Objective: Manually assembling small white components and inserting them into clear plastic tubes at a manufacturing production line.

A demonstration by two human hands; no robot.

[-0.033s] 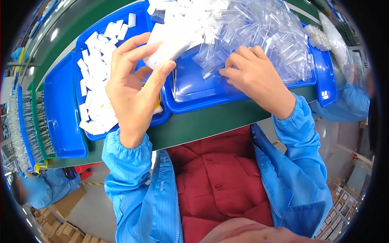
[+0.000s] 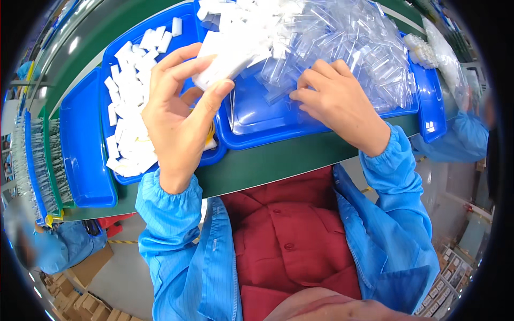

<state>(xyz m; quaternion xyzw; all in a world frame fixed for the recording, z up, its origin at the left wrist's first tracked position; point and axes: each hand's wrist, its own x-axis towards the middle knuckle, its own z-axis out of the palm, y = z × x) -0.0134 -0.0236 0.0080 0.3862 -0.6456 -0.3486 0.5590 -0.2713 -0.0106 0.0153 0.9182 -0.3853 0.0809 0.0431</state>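
Observation:
Raised over the trays, my left hand grips a smooth white rectangular piece between thumb and fingers; overexposure blurs its upper end into the white heap behind. My right hand is at the near edge of a heap of clear plastic sleeves, its thumb and fingers drawn together. One loose sleeve lies just left of those fingertips. Whether they pinch a sleeve cannot be made out. Under both hands sits a blue tray with the sleeves and glaring white pieces in it.
Small white pieces fill another blue tray on the left. Beyond it stands a narrower blue tray. A bundle of clear parts rests at the right on a blue tray. The green table ends just before me. Co-workers in blue sit at both sides.

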